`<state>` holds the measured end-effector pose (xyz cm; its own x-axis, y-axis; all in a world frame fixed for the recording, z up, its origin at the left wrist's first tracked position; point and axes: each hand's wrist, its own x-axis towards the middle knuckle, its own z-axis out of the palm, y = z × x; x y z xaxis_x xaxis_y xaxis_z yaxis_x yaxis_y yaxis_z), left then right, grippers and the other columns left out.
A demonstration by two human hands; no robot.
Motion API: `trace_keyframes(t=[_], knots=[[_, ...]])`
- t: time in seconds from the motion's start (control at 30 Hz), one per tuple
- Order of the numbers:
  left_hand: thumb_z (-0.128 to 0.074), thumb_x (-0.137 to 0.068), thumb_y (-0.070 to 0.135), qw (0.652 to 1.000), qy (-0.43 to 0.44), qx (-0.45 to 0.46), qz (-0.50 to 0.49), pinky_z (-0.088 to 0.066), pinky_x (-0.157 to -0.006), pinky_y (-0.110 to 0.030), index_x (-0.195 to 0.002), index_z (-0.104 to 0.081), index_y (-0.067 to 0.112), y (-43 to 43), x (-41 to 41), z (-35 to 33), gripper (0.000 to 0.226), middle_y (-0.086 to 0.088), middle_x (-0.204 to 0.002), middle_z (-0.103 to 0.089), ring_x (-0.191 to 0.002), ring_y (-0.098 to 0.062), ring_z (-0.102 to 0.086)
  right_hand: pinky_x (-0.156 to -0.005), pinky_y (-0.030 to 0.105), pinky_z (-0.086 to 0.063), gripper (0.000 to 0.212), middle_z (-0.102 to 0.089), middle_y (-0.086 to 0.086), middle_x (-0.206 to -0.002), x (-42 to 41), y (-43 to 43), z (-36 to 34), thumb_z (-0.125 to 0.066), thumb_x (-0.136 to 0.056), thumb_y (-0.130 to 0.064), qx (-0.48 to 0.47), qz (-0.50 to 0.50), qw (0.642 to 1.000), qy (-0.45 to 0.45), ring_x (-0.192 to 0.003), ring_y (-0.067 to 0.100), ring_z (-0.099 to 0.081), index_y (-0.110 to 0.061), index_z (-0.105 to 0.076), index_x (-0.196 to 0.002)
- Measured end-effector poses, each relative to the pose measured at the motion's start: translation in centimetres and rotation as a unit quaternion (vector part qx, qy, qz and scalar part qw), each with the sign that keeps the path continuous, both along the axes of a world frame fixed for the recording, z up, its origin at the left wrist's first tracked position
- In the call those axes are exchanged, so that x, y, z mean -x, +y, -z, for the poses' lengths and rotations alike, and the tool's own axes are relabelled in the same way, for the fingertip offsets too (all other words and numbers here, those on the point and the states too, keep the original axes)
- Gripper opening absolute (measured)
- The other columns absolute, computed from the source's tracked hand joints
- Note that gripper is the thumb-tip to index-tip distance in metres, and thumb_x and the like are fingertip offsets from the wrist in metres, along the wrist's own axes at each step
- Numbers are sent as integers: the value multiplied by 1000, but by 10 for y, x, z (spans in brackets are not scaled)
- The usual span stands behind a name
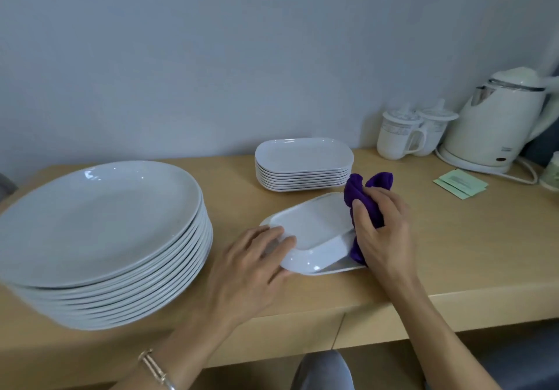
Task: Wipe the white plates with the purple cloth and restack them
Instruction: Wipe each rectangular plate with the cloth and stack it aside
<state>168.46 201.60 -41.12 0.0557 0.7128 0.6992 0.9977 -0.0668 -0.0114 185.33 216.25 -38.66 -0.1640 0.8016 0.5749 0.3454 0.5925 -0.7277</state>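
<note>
A white rectangular plate [314, 232] lies upside down and tilted on another white plate [338, 268] on the wooden table. My left hand [251, 265] holds its near left corner, fingers curled over the rim. My right hand [381, 229] grips the bunched purple cloth [369, 190] against the plate's right end. A stack of several rectangular white plates [304, 164] stands just behind. A tall stack of large round white plates [99, 232] fills the left side.
At the back right stand two lidded white mugs [402, 134] and a white electric kettle [499, 123] on its base with a cord. Green paper sachets [461, 183] lie near the kettle. The table's front edge [453, 308] runs close below my hands.
</note>
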Motion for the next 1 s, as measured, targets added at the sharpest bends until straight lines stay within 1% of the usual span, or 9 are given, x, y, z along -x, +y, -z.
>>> trace_keyframes(t=[0.17, 0.27, 0.33, 0.43, 0.53, 0.67, 0.8, 0.9, 1.0], knots=[[-37, -91, 24, 979, -167, -15, -119, -54, -62, -39, -116, -56, 16, 6, 2, -22, 32, -8, -99, -68, -84, -33, -68, -93, 28, -41, 31, -54, -17, -105, -12, -2, 3, -54, -87, -33, 39, -6, 998, 51, -105, 9, -51, -20, -63, -113], [-32, -92, 29, 939, -309, 9, -150, -42, -81, -38, -124, -58, 8, 25, -9, -40, 47, -12, -118, -60, -107, -34, -59, -89, 30, -43, 27, -56, -17, -100, -13, -2, 8, -57, -87, -30, 33, -12, 999, 10, -101, 13, -53, -17, -65, -110], [-35, -100, 24, 912, -371, -17, -176, -36, -79, -34, -123, -56, 6, 42, -6, -50, 36, -14, -120, -60, -110, -36, -56, -86, 35, -46, 33, -62, -9, -104, -12, 0, 12, -54, -85, -37, 9, -11, 999, -51, -101, 18, -55, -18, -67, -108], [-40, -105, 16, 877, -429, -42, -213, -37, -77, -36, -112, -54, 2, 70, 11, -63, 22, -18, -112, -62, -106, -38, -56, -85, 37, -48, 44, -66, -4, -111, -10, 0, 15, -46, -81, -45, -16, 2, 995, -96, -107, 22, -56, -18, -70, -106], [-38, -105, 17, 857, -456, -40, -236, -39, -83, -37, -116, -53, -2, 93, 24, -74, 27, -21, -118, -60, -112, -39, -55, -83, 29, -43, 44, -67, -6, -110, -6, -1, 17, -45, -80, -46, -38, 30, 992, -121, -107, 21, -57, -21, -71, -104], [-37, -105, 18, 836, -500, -69, -217, -41, -83, -35, -118, -53, -1, 119, 31, -90, 28, -20, -119, -60, -110, -36, -55, -80, 30, -46, 38, -68, -6, -107, -5, 1, 22, -48, -80, -43, -62, 54, 988, -133, -102, 20, -59, -22, -72, -100], [-42, -100, 21, 779, -595, -66, -186, -49, -97, -48, -118, -58, -1, 147, 45, -96, 33, -19, -120, -62, -112, -36, -59, -76, 31, -48, 35, -68, -5, -103, -5, 1, 24, -49, -79, -41, -85, 67, 985, -136, -97, 21, -61, -23, -72, -97], [-47, -92, 25, 748, -640, -53, -169, -56, -87, -51, -113, -64, 4, 164, 57, -94, 34, -16, -112, -67, -103, -36, -64, -75, 31, -49, 34, -68, -6, -101, -4, 1, 23, -50, -78, -41, -90, 71, 984, -134, -96, 18, -60, -24, -72, -96], [-51, -95, 21, 737, -656, -32, -159, -59, -69, -41, -108, -66, 2, 171, 64, -97, 28, -17, -107, -67, -97, -35, -65, -74, 27, -45, 32, -67, -9, -100, -4, 1, 24, -49, -77, -42, -91, 86, 983, -138, -95, 14, -55, -27, -72, -95]])
